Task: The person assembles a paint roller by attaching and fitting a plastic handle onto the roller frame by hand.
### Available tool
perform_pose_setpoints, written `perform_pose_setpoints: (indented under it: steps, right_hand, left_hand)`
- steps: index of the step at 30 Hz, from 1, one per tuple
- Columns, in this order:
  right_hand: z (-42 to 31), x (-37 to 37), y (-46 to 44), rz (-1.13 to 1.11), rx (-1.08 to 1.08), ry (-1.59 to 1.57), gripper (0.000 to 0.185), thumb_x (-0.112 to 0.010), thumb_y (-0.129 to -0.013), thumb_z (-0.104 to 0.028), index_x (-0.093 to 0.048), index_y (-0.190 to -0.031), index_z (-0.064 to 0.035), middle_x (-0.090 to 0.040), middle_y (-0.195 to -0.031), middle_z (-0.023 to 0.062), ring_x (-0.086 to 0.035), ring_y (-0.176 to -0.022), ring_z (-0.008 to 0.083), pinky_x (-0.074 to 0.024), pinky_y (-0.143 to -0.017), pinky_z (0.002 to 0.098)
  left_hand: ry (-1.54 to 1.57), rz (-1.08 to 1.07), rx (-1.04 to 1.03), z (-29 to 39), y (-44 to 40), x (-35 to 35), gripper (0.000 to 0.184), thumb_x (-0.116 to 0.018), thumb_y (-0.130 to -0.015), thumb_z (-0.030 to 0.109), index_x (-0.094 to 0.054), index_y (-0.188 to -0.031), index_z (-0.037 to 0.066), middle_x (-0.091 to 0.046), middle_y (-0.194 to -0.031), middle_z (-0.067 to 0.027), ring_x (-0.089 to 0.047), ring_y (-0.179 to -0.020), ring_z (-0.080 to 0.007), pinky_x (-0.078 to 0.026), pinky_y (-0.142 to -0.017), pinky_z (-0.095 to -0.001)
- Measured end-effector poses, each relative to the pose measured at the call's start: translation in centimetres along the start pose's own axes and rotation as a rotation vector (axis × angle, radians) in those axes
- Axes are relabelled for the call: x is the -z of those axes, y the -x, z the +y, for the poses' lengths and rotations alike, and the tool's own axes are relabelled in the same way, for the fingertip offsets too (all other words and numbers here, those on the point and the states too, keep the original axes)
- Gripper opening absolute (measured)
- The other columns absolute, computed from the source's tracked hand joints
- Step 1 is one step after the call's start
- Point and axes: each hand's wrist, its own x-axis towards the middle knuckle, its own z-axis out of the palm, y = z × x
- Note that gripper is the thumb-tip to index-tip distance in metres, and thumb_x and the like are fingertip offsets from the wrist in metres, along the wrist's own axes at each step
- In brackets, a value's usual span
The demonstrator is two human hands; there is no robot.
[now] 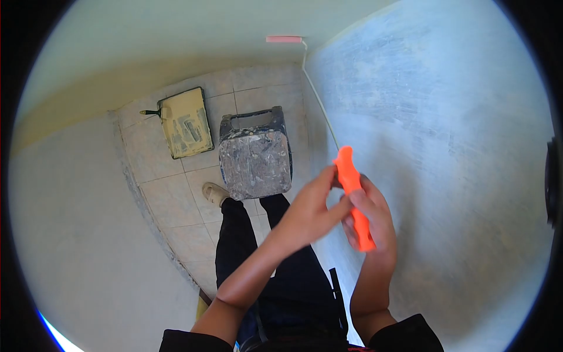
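An orange handle (355, 202) belongs to a paint roller with a long thin bent rod. At the rod's far end, the pink roller head (284, 39) lies against the pale wall at the top. My left hand (314, 208) has its fingers round the upper part of the handle. Lower down, my right hand (374, 217) is wrapped round the same handle, its thumb across the front. Some fingertips of both hands are hidden behind the handle.
A paint-spattered step stool (256, 164) stands on the tiled floor (170, 202) before my legs. Left of it lies a yellowish paint tray (186, 124) with a brush (150, 112) at its edge. A patchy blue-white wall (457, 146) rises on the right, a grey wall on the left.
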Motion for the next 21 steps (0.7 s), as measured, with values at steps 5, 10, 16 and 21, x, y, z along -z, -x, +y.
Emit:
perform_pose_setpoints:
  steps: [5,10,16,21]
  right_hand:
    - [-0.9,0.0,3.1,-0.014,0.065,-0.033,0.059,-0.068,-0.089,-0.035,-0.049,-0.125,0.0067,-0.054,-0.063,0.0054,-0.049,-0.038,0.0116,-0.0393,-0.032,0.0269]
    - [0.3,1.8,-7.4,0.027,-0.004,0.103,0.050,-0.071,-0.088,-0.042,-0.057,-0.109,0.0006,-0.054,-0.063,0.0037,-0.049,-0.039,0.0117,-0.0367,-0.035,0.0274]
    - [2.6,2.7,-22.0,0.011,-0.094,0.101,0.040,-0.075,-0.086,-0.046,-0.057,-0.087,-0.0093,-0.054,-0.065,0.0017,-0.049,-0.049,0.0109,-0.0364,-0.043,0.0263]
    - [1.9,1.6,-17.4,0.031,-0.096,0.161,0.040,-0.073,-0.087,-0.041,-0.056,-0.098,-0.0061,-0.053,-0.064,0.0010,-0.049,-0.047,0.0116,-0.0379,-0.042,0.0274]
  left_hand:
    - [-0.078,-0.095,0.027,3.4,1.2,-0.9,0.047,-0.064,-0.090,0.016,-0.050,-0.130,-0.004,-0.064,-0.114,-0.0210,-0.064,-0.107,-0.0308,-0.048,-0.098,-0.0394]
    - [-0.012,0.068,0.117,-4.2,-4.9,0.4,0.033,-0.056,-0.096,0.017,-0.054,-0.122,-0.003,-0.066,-0.107,-0.0137,-0.064,-0.101,-0.0220,-0.049,-0.091,-0.0359]
    - [0.154,0.151,0.161,-17.8,-13.7,7.0,0.035,-0.051,-0.103,0.029,-0.060,-0.118,-0.001,-0.067,-0.105,-0.0088,-0.063,-0.096,-0.0160,-0.048,-0.084,-0.0305]
    - [0.128,0.325,0.200,-16.2,-11.1,8.9,0.046,-0.058,-0.100,0.039,-0.063,-0.120,-0.003,-0.069,-0.103,-0.0123,-0.064,-0.092,-0.0176,-0.050,-0.082,-0.0300]
